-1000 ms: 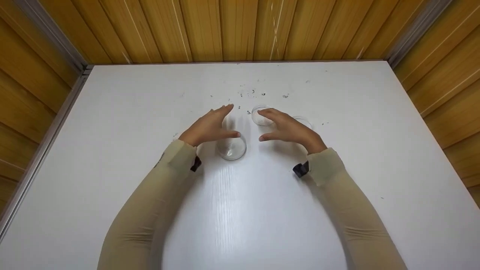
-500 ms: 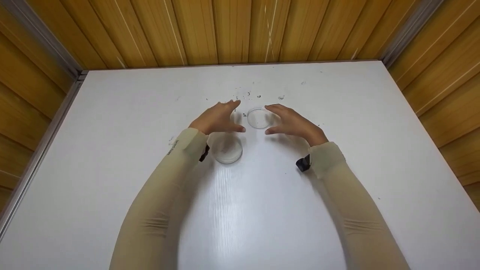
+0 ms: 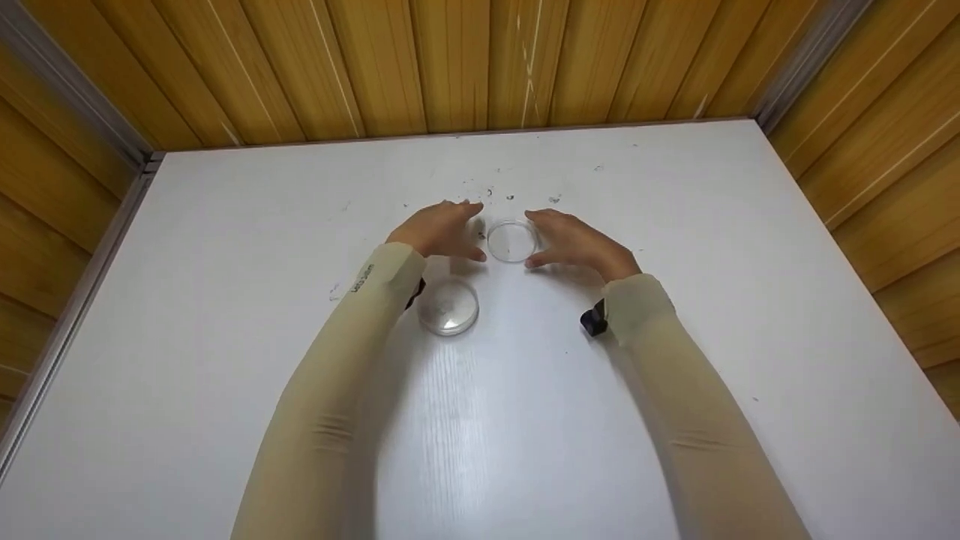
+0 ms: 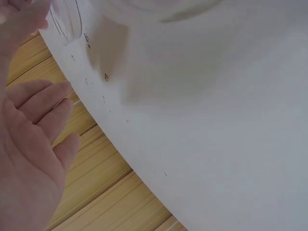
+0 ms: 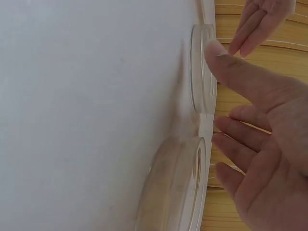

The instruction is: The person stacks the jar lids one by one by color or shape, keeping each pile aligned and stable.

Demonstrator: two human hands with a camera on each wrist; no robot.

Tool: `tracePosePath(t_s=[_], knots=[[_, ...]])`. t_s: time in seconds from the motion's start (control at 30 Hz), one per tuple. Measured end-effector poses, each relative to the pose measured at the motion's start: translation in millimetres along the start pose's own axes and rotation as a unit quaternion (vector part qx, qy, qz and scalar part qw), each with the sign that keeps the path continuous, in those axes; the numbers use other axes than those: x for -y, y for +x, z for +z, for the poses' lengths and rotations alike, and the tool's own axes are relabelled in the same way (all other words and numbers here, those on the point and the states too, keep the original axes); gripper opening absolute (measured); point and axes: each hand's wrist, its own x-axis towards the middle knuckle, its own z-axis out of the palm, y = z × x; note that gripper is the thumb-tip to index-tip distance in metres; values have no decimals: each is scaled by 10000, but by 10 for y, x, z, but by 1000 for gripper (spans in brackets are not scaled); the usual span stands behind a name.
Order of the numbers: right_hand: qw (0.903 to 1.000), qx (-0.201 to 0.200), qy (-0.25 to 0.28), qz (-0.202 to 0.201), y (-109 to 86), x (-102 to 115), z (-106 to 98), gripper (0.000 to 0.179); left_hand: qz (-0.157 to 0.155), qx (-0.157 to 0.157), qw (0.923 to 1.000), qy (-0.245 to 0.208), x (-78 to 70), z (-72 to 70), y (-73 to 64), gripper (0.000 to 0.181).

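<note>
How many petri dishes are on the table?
3. The far petri dish lies between the left hand and right hand; the near petri dish, beside the left sleeve; the third petri dish, near the right hand in the right wrist view. Others may be hidden.

Near the head view's centre, the left hand [image 3: 441, 231] and right hand [image 3: 577, 241] face each other, relaxed and apart.

The far dish [image 3: 511, 241] and near dish [image 3: 448, 307] are clear and colourless. The sleeves [image 3: 322, 397] are beige, the left dark-lettered; the right wrist camera [image 3: 594, 321] is black. The white bench [image 3: 525, 435] is dark-flecked; the yellow-brown, wood-grained wall [image 3: 454, 60] is striped with darker lines; the corner posts [image 3: 810, 60] are grey.
</note>
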Motion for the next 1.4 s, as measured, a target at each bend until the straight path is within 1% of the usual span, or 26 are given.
tracePosePath(t_s=[0.07,0.17,0.3,0.37,0.47,0.6,0.63,0.7,0.77,0.83,0.87,0.93,1.0,1.07,1.13,1.27,1.4], knots=[[10000,40,61,26,22,6,11,90,6,1,10000,-16,2,-2,19,85],[9998,62,162,33,44,10,31,91,-78,40,9999,-106,-6,4,46,81],[9997,47,244,50,44,2,58,89,-173,173,9995,-209,-44,24,80,77],[9996,19,275,62,37,-10,74,88,-155,230,9994,-191,-69,37,97,74],[9994,-14,335,39,20,-18,97,86,-243,295,9989,-268,-109,53,115,67],[9984,-118,533,123,-2,1,118,83,-338,304,9979,-465,-156,72,125,52],[9982,-138,561,137,-6,8,120,81,-308,284,9979,-492,-164,76,125,50],[9967,-155,782,175,-16,21,126,79,-150,232,9981,-552,-176,83,128,45],[9950,-160,974,137,-25,28,130,78,-26,189,9981,-592,-189,84,129,45],[9931,-169,1150,126,-29,34,136,76,49,145,9983,-557,-200,84,135,45],[9923,-174,1224,107,-32,37,138,75,83,121,9985,-522,-205,84,140,42],[9930,-200,1165,42,-32,42,139,75,113,79,9992,-384,-213,84,146,40],[9942,-214,1057,31,-27,47,139,75,186,10,9995,-254,-211,86,151,33],[9953,-216,940,-29,-21,48,133,76,255,-34,9995,-194,-204,85,152,29],[9966,-225,791,-72,-9,45,126,77,288,-51,9994,-210,-195,79,149,30],[9979,-230,563,-209,16,36,92,77,320,-31,9990,-306,-177,46,140,41],[9981,-212,478,-320,17,39,47,78,415,-11,9982,-425,-159,10,128,45]])
